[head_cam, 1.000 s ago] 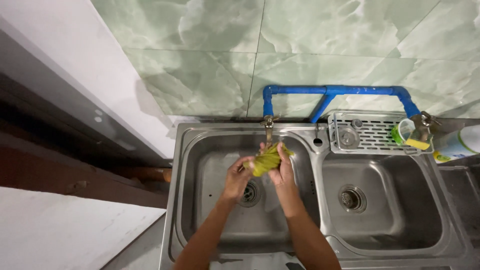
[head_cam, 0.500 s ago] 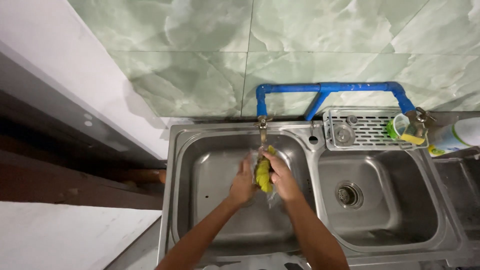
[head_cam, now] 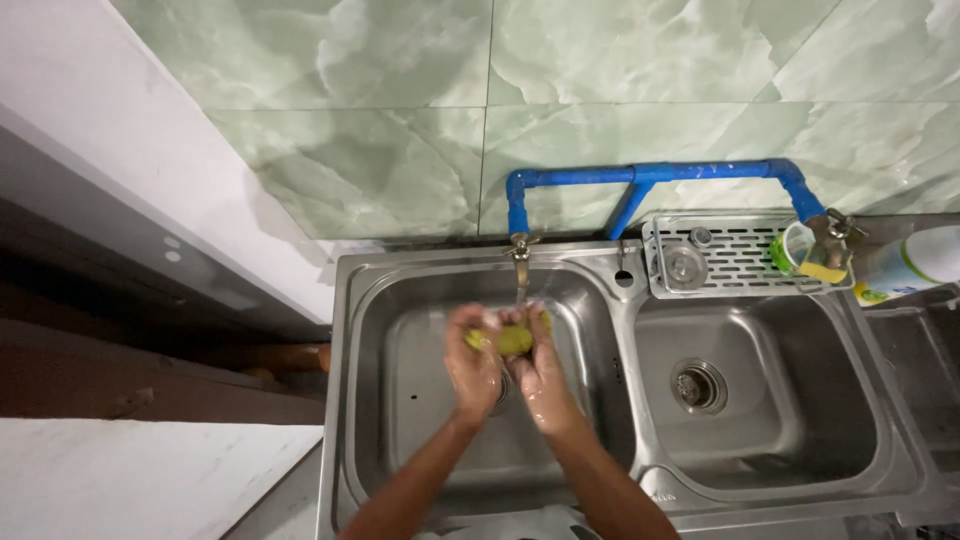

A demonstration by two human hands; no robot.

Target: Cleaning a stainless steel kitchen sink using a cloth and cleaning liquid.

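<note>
Both hands now nearer the tap, clasped round yellow-green sponge, mid-basin

A single package in view: a rounded white bottle with a green and yellow label lies at the far right edge, on the steel counter beside the perforated drainer tray, partly cut off by the frame

tap crowds above; right basin lies open.
</note>
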